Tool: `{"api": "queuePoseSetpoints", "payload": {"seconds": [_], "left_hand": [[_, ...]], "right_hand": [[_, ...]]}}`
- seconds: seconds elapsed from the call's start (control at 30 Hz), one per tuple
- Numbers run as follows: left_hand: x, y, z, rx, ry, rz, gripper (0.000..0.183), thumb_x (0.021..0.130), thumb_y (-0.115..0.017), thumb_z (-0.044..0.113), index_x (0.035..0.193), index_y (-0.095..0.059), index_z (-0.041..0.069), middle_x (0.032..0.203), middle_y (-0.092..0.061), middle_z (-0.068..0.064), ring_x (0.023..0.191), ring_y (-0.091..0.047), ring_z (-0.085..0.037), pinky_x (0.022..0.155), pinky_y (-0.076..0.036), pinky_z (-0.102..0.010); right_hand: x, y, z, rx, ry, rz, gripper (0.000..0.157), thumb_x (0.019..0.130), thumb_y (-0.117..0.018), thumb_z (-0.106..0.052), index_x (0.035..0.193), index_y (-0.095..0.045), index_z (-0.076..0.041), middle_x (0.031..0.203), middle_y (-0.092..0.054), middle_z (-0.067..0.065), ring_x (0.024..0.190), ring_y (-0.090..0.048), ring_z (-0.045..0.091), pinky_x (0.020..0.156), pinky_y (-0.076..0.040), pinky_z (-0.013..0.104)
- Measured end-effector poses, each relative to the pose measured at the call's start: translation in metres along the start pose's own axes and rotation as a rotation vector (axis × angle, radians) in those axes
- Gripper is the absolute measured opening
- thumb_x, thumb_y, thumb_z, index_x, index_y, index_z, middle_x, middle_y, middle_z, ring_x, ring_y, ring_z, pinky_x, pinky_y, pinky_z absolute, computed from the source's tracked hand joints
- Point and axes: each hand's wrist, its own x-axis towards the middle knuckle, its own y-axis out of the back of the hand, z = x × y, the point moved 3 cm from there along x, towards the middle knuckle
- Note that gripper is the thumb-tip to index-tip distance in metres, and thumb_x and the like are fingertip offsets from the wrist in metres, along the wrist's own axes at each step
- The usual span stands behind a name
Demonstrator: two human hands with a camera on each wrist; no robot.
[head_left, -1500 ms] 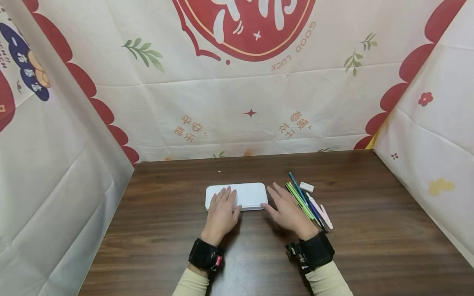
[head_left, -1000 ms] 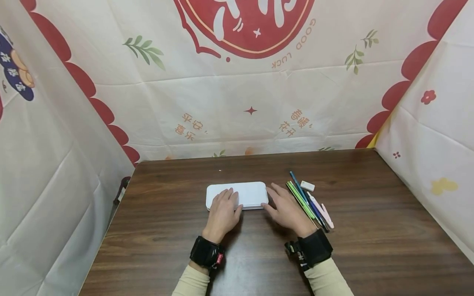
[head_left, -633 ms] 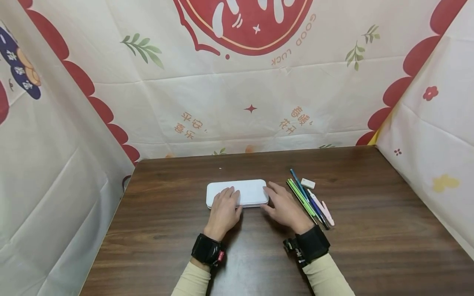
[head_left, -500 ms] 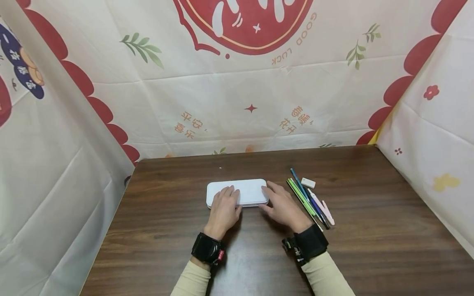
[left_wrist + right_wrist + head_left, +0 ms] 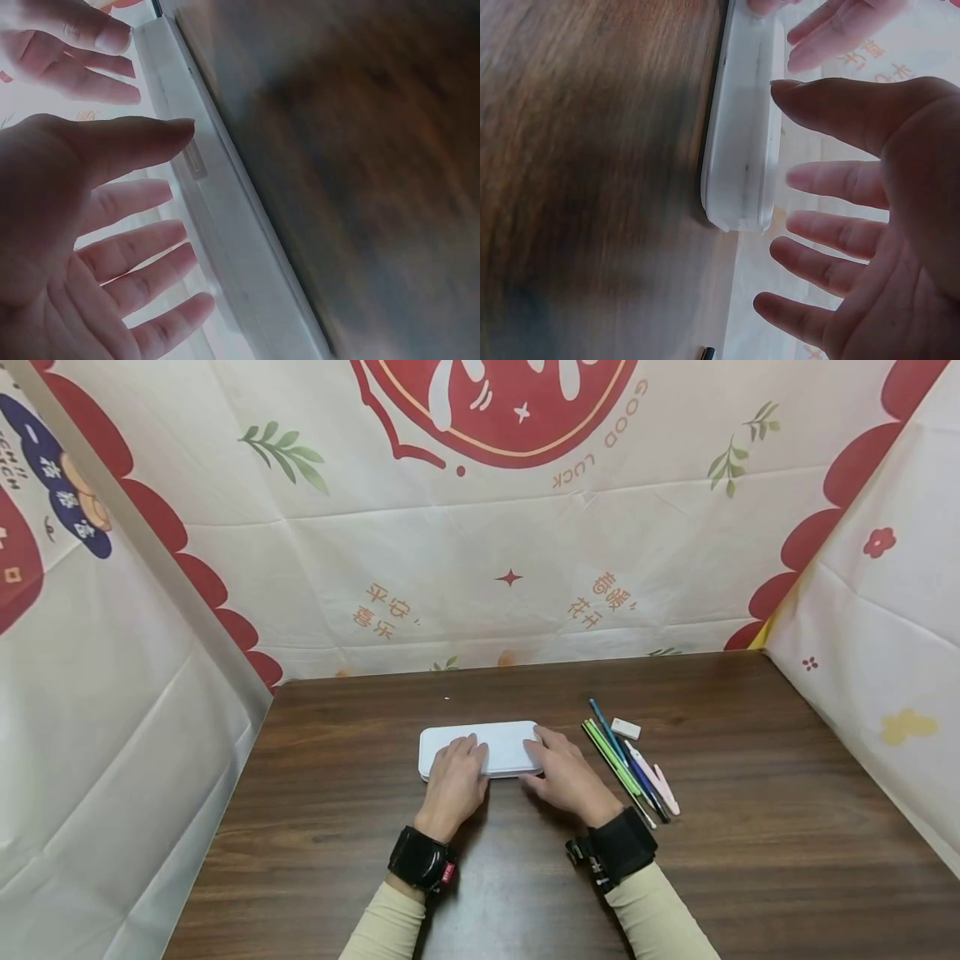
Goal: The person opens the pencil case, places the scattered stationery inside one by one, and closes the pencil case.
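A closed white pencil case (image 5: 506, 746) lies flat on the brown table. My left hand (image 5: 452, 781) rests on the left half of its lid, fingers stretched forward. In the left wrist view the thumb (image 5: 161, 139) reaches the front side of the case, by a small latch (image 5: 196, 161). At the case's right end is my right hand (image 5: 567, 777), with its fingers extended over the corner and its thumb near the front edge. The right wrist view shows those fingers (image 5: 829, 187) spread beside the white case wall (image 5: 739, 150).
Right of the right hand lie green pencils (image 5: 611, 758), a blue pencil (image 5: 604, 723), dark pens (image 5: 651, 789) and a pink pen-like thing (image 5: 666, 792). A white eraser (image 5: 626, 728) sits beside them. Printed cloth (image 5: 465, 560) hangs around the brown table (image 5: 337, 760).
My right hand has shifted slightly leftward, its fingers now further over the case's right end. My left hand stays on the lid. The whole view has tilted a little.
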Motion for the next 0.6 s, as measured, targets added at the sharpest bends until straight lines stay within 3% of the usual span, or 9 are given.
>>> {"api": "queuePoseSetpoints", "payload": {"seconds": [0.4, 0.6], "left_hand": [[0.0046, 0.0001, 0.0034, 0.038, -0.051, 0.007, 0.019, 0.067, -0.074, 0.007, 0.084, -0.068, 0.005, 0.082, -0.065, -0.007, 0.087, -0.061, -0.023, 0.066, -0.055, -0.037], [0.0067, -0.0019, 0.0055, 0.071, -0.079, -0.009, 0.010, 0.069, -0.070, 0.004, 0.077, -0.065, 0.006, 0.077, -0.063, -0.007, 0.081, -0.061, -0.023, 0.061, -0.055, -0.035]], "right_hand": [[0.0028, 0.0018, -0.0078, -0.114, 0.099, 0.032, 0.046, 0.080, -0.073, -0.021, 0.116, -0.061, 0.005, 0.128, -0.056, 0.027, 0.121, -0.046, 0.039, 0.098, -0.043, 0.053], [0.0046, 0.0014, -0.0099, -0.143, 0.137, 0.048, 0.042, 0.077, -0.075, -0.017, 0.112, -0.063, 0.003, 0.123, -0.059, 0.025, 0.117, -0.050, 0.038, 0.096, -0.045, 0.050]]}}
